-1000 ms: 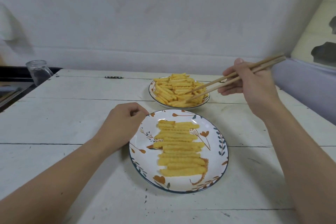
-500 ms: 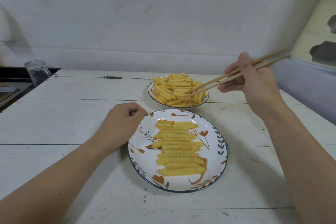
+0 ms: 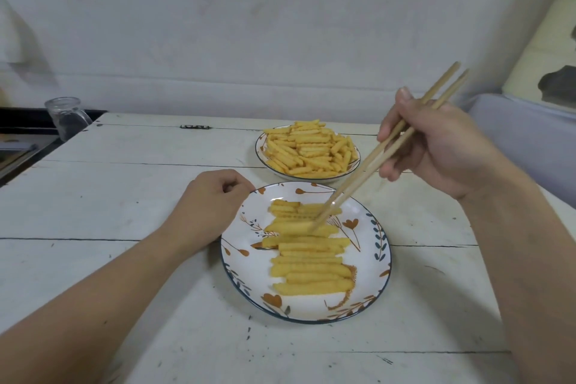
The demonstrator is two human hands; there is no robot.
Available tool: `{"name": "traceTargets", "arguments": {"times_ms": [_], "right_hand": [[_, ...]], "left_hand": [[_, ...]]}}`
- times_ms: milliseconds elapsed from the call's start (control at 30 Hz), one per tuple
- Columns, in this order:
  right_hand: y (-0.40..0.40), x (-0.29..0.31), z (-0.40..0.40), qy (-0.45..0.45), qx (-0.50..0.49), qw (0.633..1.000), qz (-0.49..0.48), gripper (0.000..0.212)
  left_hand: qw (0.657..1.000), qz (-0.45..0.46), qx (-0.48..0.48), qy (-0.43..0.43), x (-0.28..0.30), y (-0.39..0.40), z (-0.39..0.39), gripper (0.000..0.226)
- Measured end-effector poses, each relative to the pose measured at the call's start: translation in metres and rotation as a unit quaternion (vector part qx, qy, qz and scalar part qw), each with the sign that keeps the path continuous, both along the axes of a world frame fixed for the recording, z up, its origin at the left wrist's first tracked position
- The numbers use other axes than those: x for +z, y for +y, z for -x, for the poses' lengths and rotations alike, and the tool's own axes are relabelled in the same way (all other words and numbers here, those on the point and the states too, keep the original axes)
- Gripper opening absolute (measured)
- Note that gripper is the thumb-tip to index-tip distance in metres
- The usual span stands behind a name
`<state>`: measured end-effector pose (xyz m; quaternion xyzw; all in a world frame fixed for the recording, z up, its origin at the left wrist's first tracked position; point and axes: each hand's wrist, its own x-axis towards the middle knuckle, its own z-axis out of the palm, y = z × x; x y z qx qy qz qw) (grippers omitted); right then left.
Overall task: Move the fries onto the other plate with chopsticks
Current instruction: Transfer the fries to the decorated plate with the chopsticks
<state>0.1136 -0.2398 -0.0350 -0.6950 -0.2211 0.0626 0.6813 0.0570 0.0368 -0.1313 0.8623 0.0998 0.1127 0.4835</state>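
Note:
A small far plate (image 3: 261,155) holds a heap of crinkle-cut fries (image 3: 310,149). Nearer me, a larger flower-patterned plate (image 3: 372,262) carries a neat row of fries (image 3: 308,259) laid side by side. My right hand (image 3: 436,146) grips a pair of wooden chopsticks (image 3: 374,162), whose tips reach down onto a fry near the top of the row on the near plate. My left hand (image 3: 205,209) rests on the table at the near plate's left rim, fingers curled, holding nothing that I can see.
The white plank table (image 3: 124,196) spreads around both plates. A clear glass (image 3: 67,117) stands at the far left edge beside a dark counter (image 3: 21,140). A small dark hinge (image 3: 194,126) lies at the table's back. A grey cushion (image 3: 530,134) is at the right.
My right hand has swung the chopsticks from the far heap of fries down to the near plate; their tips now touch the row there. My left hand has stayed put.

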Motion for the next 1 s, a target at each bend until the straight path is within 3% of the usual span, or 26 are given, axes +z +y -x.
{"name": "traceTargets", "arguments": {"times_ms": [133,367,467,633,767,1000], "right_hand": [[0.014,-0.009,-0.003,-0.002,-0.045,0.999,-0.02,0.051],[0.025,-0.014,-0.001,-0.01,-0.052,0.999,0.009,0.052],[0.009,-0.005,0.001,0.027,0.002,1.0,0.01,0.052],[0.003,-0.002,0.012,0.054,0.122,0.987,0.09,0.047],[0.003,-0.001,0.012,0.032,0.117,0.984,0.13,0.042],[-0.011,0.001,0.0,-0.012,0.074,0.997,0.013,0.042]], "left_hand": [[1.0,0.008,-0.003,-0.002,0.001,0.0,0.0,0.03],[0.994,0.1,0.031,0.012,0.003,0.002,-0.004,0.036],[0.996,0.083,0.027,0.011,0.003,0.001,-0.002,0.037],[0.997,0.077,0.021,0.018,0.003,0.0,-0.001,0.035],[0.998,0.06,0.013,0.013,0.003,0.0,0.0,0.034],[0.998,0.054,0.008,0.008,0.003,-0.001,0.0,0.033]]}}
